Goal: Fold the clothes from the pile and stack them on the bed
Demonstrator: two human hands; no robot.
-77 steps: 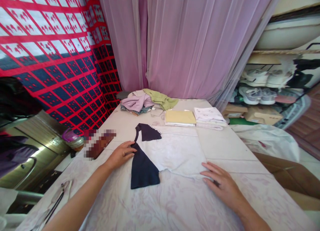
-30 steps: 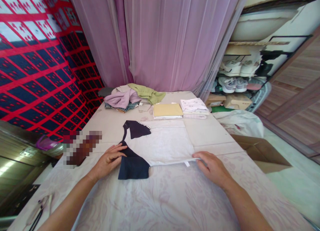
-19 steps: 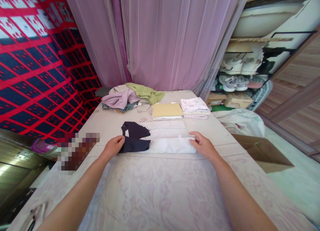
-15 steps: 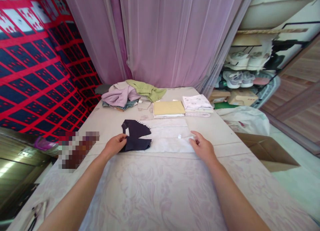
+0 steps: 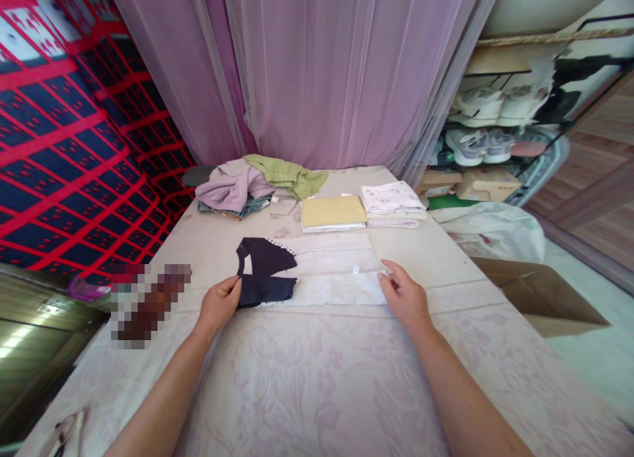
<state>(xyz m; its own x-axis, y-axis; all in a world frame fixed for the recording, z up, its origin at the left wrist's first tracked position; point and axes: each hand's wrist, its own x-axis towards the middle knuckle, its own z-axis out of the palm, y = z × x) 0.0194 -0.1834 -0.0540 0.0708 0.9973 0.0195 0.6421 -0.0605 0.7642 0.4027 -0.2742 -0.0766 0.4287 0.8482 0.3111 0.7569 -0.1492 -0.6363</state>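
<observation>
A white garment (image 5: 331,288) with a black collar-like section (image 5: 270,255) at its left end lies flat across the bed. Its near edge is folded inward in a long strip, and a small white tag shows near the right end. At the black end, my left hand (image 5: 220,302) pinches the near corner between thumb and fingers. My right hand (image 5: 405,295) grips the white near corner at the opposite end, its index finger partly raised. The strip is stretched between both hands.
Behind the garment lie a folded yellow cloth (image 5: 333,211) and folded patterned fabric (image 5: 391,199). Loose clothes (image 5: 238,186) are heaped at the back left. A cardboard box (image 5: 535,295) stands on the floor right of the bed, below a shoe rack (image 5: 500,120). Purple curtains (image 5: 321,74) hang behind.
My left hand has drawn the black end's near corner slightly left and toward me, and the black fold lies straighter. My right hand keeps its hold. The camera view has shifted a little.
</observation>
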